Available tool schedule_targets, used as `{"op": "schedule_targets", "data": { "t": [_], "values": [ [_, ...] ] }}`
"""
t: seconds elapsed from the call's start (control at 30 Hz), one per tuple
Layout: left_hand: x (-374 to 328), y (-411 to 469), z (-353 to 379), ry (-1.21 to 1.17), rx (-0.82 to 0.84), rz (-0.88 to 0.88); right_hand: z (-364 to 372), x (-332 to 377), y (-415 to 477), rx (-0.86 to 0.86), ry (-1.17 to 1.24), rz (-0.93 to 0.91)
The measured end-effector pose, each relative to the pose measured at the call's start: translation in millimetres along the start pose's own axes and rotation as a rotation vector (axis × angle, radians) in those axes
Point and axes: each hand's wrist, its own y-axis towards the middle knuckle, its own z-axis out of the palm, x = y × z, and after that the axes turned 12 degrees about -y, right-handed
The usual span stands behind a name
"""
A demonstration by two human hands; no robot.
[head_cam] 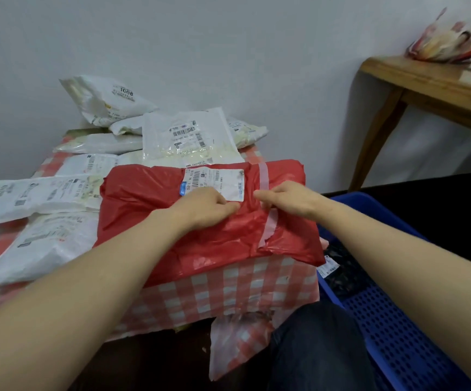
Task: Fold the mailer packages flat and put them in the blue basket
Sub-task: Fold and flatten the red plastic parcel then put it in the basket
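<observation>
White mailers (183,136) are lying along the tabletop's (228,286) far edge; both hands, left (206,206) and right (288,200), are pinching the red mailer (149,210) at its near right corner, beside the blue basket (398,334).

There was a single view, from a camera worn on the person's head, and it looked forward and steeply down along both bare forearms. It sat close: the forearms entered from the bottom corners and filled the lower half, converging on the fingers (230,206) near the centre. Beyond the fingers the checked tabletop (228,289) ran away toward a pale wall. To the right of the fingers and nearer the camera lay the blue basket (392,328); far above and to their right stood a wooden side table (426,83). Wide-angle bending curved the edges.
</observation>
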Motion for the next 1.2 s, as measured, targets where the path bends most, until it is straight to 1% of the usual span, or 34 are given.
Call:
{"op": "schedule_targets", "data": {
  "t": [0.03, 0.07, 0.1, 0.13, 0.2, 0.23, 0.3, 0.37, 0.43, 0.5, 0.57, 0.67, 0.7, 0.73, 0.77, 0.8, 0.83, 0.87, 0.9, 0.97, 1.0, 1.07, 1.2],
  "values": [
    [-1.8, 4.3, -1.5, 0.109, -0.061, 0.052, -3.8, -1.0, 4.9, -0.107, -0.191, -0.028],
    [-2.9, 8.5, -1.0, 0.225, -0.073, 0.084, -6.0, -0.1, 8.7, -0.179, -0.382, -0.055],
    [-3.5, 12.1, 0.8, 0.324, -0.033, 0.075, -5.2, 1.3, 12.9, -0.189, -0.514, -0.068],
    [-3.5, 16.8, 3.2, 0.385, 0.032, 0.032, -3.3, 3.2, 17.1, -0.140, -0.571, -0.066],
    [-0.7, 26.4, 7.4, 0.412, 0.127, -0.059, 4.8, 4.0, 29.7, -0.014, -0.524, -0.014],
    [2.4, 32.2, 8.4, 0.387, 0.152, -0.078, 8.8, 3.6, 36.0, 0.027, -0.490, 0.001],
    [6.4, 40.7, 9.9, 0.355, 0.183, -0.065, 13.8, -0.4, 48.0, 0.056, -0.455, -0.013],
    [5.9, 45.4, 12.4, 0.381, 0.180, -0.039, 14.4, -1.1, 51.3, 0.039, -0.443, -0.050],
    [5.3, 47.8, 16.3, 0.424, 0.157, -0.018, 16.5, -2.5, 50.4, -0.014, -0.464, -0.087],
    [6.2, 49.2, 18.7, 0.455, 0.170, -0.021, 18.7, -0.4, 46.2, -0.062, -0.499, -0.106],
    [9.2, 48.0, 19.7, 0.461, 0.176, -0.018, 17.9, 0.8, 42.0, -0.053, -0.525, -0.090],
    [8.7, 36.8, 6.6, 0.322, 0.124, -0.033, 8.5, 7.6, 31.5, -0.022, -0.597, 0.010],
    [6.6, 31.1, -2.5, 0.299, 0.094, -0.046, 5.2, 11.1, 28.2, -0.050, -0.660, 0.035],
    [7.1, 23.7, -13.9, 0.331, 0.057, -0.058, 5.2, 17.6, 26.6, -0.114, -0.716, 0.018],
    [7.9, 18.5, -24.5, 0.411, 0.013, -0.055, 6.5, 24.4, 26.6, -0.209, -0.736, -0.031],
    [11.3, 13.2, -33.7, 0.506, -0.022, -0.058, 10.3, 32.6, 29.1, -0.295, -0.701, -0.103],
    [15.8, 8.0, -40.5, 0.581, -0.026, -0.078, 14.4, 41.5, 32.2, -0.314, -0.623, -0.172],
    [20.7, 2.9, -43.6, 0.618, 0.009, -0.134, 19.4, 49.7, 36.6, -0.247, -0.536, -0.215],
    [27.4, -1.3, -42.6, 0.608, 0.075, -0.214, 26.1, 56.2, 42.1, -0.129, -0.486, -0.223],
    [43.3, -4.8, -34.4, 0.533, 0.190, -0.312, 41.5, 62.8, 57.9, 0.079, -0.513, -0.190],
    [49.8, -4.9, -29.2, 0.499, 0.202, -0.316, 47.4, 63.8, 65.4, 0.132, -0.541, -0.180],
    [58.1, -3.8, -22.7, 0.436, 0.148, -0.295, 52.4, 64.5, 75.3, 0.135, -0.543, -0.167],
    [61.7, -3.6, -19.7, 0.341, 0.009, -0.249, 53.0, 66.8, 73.3, 0.021, -0.508, -0.170]
  ]
}}
